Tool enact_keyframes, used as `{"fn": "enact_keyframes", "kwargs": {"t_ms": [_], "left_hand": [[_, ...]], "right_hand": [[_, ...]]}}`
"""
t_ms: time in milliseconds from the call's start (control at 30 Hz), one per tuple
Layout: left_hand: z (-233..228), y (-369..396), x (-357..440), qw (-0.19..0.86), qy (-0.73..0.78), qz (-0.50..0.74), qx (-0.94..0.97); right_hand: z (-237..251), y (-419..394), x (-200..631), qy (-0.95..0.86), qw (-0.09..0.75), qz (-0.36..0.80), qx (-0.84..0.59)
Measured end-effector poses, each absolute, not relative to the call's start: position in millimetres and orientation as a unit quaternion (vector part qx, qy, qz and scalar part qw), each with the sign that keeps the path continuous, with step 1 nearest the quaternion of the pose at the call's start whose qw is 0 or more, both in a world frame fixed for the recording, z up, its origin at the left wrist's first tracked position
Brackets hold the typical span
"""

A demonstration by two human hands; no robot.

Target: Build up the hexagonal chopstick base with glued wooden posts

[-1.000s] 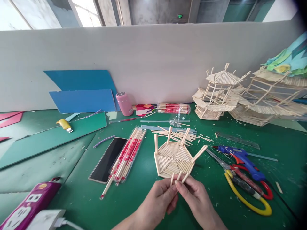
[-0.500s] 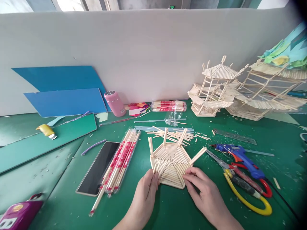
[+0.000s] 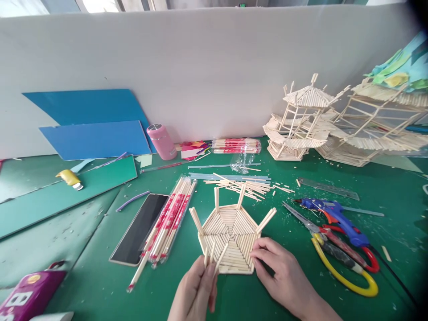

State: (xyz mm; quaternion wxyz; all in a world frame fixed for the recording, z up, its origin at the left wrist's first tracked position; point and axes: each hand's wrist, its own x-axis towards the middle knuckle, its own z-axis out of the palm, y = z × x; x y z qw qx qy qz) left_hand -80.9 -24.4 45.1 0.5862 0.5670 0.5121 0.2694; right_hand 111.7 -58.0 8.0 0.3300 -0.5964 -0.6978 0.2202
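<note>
A hexagonal wooden-stick base lies on the green table, its sticks laid in wedges around the centre. Paired sticks stand up and lean outward from several of its corners. My left hand is closed on a few short wooden sticks, which poke up past the thumb in front of the base's near-left corner. On the other side, my right hand pinches the base's right edge between thumb and fingers. Where the left hand's sticks end below is hidden by the fingers.
Scissors and a blue glue gun lie at right. Loose sticks are behind the base; wrapped sticks and a phone lie left. Stick pavilions and a pink bottle stand at the back.
The base has shifted left and nearer to me, turning slightly, with my right hand still at its edge. My left hand with its sticks has moved down a little.
</note>
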Motion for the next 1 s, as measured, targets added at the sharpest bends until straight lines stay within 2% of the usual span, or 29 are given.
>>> {"fn": "enact_keyframes", "kwargs": {"t_ms": [133,233,367,533,700,767,900,1000], "left_hand": [[47,-18,-67,0.674,0.494,0.254,0.487],[48,-14,-54,0.745,0.451,0.245,0.427],[48,-8,-42,0.788,0.411,0.258,0.378],[47,4,-40,0.813,0.378,0.241,0.371],[43,16,-42,0.849,0.358,0.187,0.340],[41,19,-43,0.857,0.351,0.179,0.332],[43,25,-49,0.817,0.376,0.184,0.396],[45,29,-56,0.639,0.433,0.201,0.603]], "right_hand": [[12,-56,108,-0.679,0.348,0.236,-0.602],[19,-56,103,-0.626,0.408,0.261,-0.611],[27,-48,89,-0.525,0.467,0.383,-0.599],[30,-31,79,-0.494,0.462,0.453,-0.581],[35,-19,82,-0.428,0.425,0.605,-0.519],[36,-16,84,-0.418,0.427,0.611,-0.520],[33,-11,89,-0.446,0.447,0.514,-0.580],[32,-11,93,-0.467,0.434,0.487,-0.597]]}}
